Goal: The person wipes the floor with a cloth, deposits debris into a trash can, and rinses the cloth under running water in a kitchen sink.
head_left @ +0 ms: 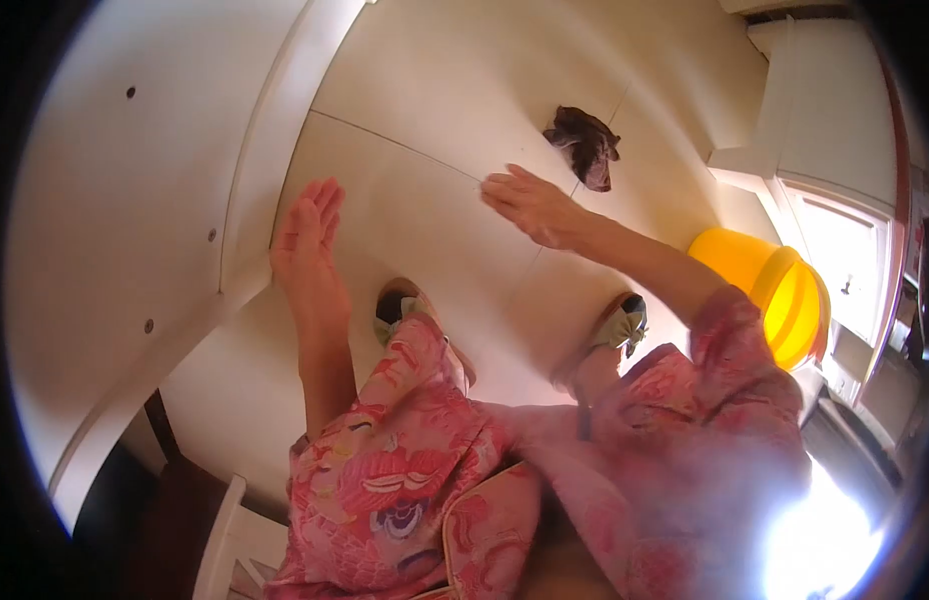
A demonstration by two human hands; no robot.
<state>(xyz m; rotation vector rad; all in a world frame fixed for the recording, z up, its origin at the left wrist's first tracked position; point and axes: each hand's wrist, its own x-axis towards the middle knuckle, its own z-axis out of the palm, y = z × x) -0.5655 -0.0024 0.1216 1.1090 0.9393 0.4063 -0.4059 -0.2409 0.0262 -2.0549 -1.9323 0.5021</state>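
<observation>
My left hand (pixel 310 232) is raised beside the white panel, fingers stretched upward and nothing in it. Whether it touches the panel's edge I cannot tell. My right hand (pixel 533 207) hovers over the floor with its fingers pointing left, slightly bent, and no object shows in it. A crumpled dark brown cloth (pixel 585 150) lies on the floor beyond my right hand, apart from it. Pink patterned sleeves cover my upper arms.
To the left stands a large white panel (pixel 135 200) with small dark holes or screws. A yellow bucket (pixel 735 262) lies tilted at the right, near a white cabinet (pixel 835 110). My feet, in shoes with bows (pixel 625 322), stand on the pale tiled floor (pixel 415 110). Bright glare covers the lower right.
</observation>
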